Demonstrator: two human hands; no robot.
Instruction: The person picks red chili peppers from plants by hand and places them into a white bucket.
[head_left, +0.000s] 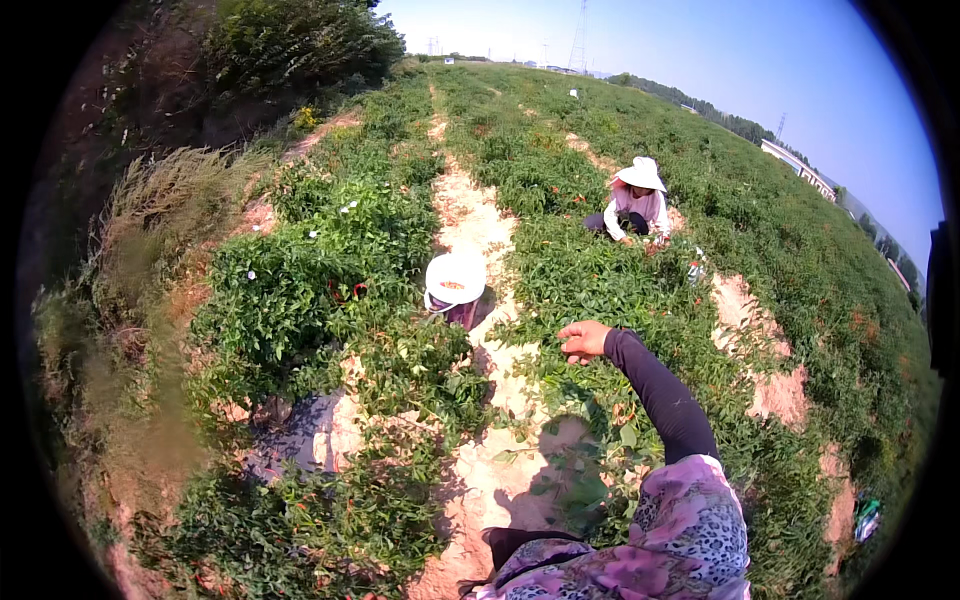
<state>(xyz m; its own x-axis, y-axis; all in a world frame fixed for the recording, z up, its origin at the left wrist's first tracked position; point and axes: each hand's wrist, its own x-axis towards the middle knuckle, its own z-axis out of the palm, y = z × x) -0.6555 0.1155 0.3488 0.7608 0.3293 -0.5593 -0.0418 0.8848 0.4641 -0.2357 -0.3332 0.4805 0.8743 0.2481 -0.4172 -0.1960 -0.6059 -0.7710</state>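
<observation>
My right hand (585, 342) reaches out over the green pepper plants (600, 292) with its fingers loosely bent and apart, and I see nothing held in it. A dark sleeve covers that forearm above a pink patterned garment. My left hand is out of view. Ahead of the hand and to its left, a white bucket (466, 268) stands beside the bare dirt path (480, 217). Some small reddish-orange things lie in the bucket, and its lower side looks purple. Red peppers (360, 289) show among the leaves left of the bucket.
A person in a white hat (641, 174) crouches among the plants ahead to the right. Dark plastic sheeting (296, 435) lies on the soil at left. Tall dry weeds (165, 217) and dark trees (300, 45) border the left side. A second dirt strip (750, 330) runs at right.
</observation>
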